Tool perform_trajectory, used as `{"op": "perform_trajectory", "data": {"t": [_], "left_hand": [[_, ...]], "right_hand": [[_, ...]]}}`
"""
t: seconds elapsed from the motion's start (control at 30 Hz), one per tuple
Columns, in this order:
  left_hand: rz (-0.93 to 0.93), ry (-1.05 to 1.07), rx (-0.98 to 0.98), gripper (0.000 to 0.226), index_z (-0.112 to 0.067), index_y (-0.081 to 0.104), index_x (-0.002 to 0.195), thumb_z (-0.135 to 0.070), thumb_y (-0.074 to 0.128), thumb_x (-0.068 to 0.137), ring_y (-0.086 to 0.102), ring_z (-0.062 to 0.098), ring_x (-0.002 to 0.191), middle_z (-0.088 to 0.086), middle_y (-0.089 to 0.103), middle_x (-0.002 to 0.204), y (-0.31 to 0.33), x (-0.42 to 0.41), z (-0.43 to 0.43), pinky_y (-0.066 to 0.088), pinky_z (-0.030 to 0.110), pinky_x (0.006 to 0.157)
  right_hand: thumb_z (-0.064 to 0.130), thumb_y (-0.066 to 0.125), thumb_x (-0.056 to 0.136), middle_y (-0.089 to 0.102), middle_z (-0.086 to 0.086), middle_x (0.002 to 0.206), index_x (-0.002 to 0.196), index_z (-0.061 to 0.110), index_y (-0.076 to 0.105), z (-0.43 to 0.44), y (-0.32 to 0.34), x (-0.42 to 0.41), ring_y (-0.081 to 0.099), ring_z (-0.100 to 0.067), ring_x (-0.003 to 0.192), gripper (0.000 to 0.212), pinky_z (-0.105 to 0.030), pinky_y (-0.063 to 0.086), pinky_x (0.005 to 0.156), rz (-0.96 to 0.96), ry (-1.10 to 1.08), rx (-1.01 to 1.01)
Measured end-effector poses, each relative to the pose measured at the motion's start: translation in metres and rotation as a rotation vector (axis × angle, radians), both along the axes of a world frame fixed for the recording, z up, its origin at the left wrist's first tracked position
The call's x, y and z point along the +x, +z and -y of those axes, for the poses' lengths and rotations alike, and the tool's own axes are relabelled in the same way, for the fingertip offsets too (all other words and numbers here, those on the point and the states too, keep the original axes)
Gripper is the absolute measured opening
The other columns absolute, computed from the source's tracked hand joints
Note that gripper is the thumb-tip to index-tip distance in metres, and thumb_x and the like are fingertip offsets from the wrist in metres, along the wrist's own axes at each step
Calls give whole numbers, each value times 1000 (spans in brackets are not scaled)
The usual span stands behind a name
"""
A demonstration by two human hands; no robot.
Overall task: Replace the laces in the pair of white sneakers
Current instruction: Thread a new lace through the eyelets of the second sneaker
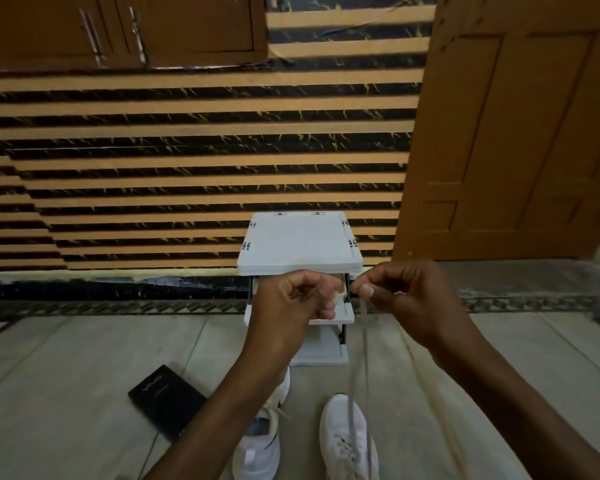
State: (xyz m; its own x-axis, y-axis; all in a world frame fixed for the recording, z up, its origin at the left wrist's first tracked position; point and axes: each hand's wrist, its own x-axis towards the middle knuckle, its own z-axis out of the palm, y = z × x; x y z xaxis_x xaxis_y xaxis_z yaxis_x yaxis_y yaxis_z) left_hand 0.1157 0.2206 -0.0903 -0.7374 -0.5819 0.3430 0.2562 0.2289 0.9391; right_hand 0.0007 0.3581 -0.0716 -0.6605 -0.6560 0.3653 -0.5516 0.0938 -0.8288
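Pinches the lace (pixel 363 327) in right hand (pixel 406 296), left hand (pixel 291 299) curled (hold unclear). Looks limp, light, slippery; best gripped near the tip for threading.

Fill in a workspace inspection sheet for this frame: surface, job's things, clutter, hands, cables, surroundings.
Surface: pale tiled floor.
Job's things: left sneaker, partly behind a forearm; right sneaker; lace hanging from the raised hands over the right sneaker.
Clutter: black box on the floor; white rack against the wall.
Hands: right hand pinches the lace; left hand is curled, apparently on its other end.
Cables: nothing seen.
Surroundings: striped wall, wooden door, cabinets.
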Motion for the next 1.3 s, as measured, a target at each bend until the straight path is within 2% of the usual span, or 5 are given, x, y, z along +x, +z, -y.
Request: {"op": "perform_trajectory", "data": {"t": [0.3,0.5,0.67,0.97,1.3], "left_hand": [[107,-5,-120,12,-19,74,86,-11,66,91,69,14,66,-4,72,71,-25,1,8,56,27,68],[461,-119,-151,14,-14,73,79,-3,68,86,64,8,57,-4,68,64,-109,18,-21,52,20,58],[684,-180,-356,16,-17,75,80,-4,66,82,68,12,77,-6,73,80,-174,24,-44,54,26,76],[755,-335,-433,16,-6,76,85,0,61,84,68,18,82,5,75,86,-200,-10,-71,53,30,79],[1061,-287,-997,14,-13,67,97,-24,60,93,65,29,96,9,67,104,-246,-67,-123,44,32,73]], "right_hand": [[13,74,83,75,3,76,86,18,78,-9,-11,-1,68,-8,65,8,-20,55,61,32,-25,5],[17,75,83,71,16,73,83,24,79,-39,-92,1,62,9,62,8,-12,51,65,-95,-63,352],[15,76,81,74,12,77,76,27,78,-65,-168,-5,63,5,65,13,-8,45,61,20,-160,452],[23,76,83,74,13,81,78,29,77,-102,-228,-31,66,-5,69,8,-27,54,65,43,-331,525],[7,70,87,73,-18,86,98,2,74,-123,-268,-55,70,-27,76,13,-31,56,66,650,-349,14]]}}
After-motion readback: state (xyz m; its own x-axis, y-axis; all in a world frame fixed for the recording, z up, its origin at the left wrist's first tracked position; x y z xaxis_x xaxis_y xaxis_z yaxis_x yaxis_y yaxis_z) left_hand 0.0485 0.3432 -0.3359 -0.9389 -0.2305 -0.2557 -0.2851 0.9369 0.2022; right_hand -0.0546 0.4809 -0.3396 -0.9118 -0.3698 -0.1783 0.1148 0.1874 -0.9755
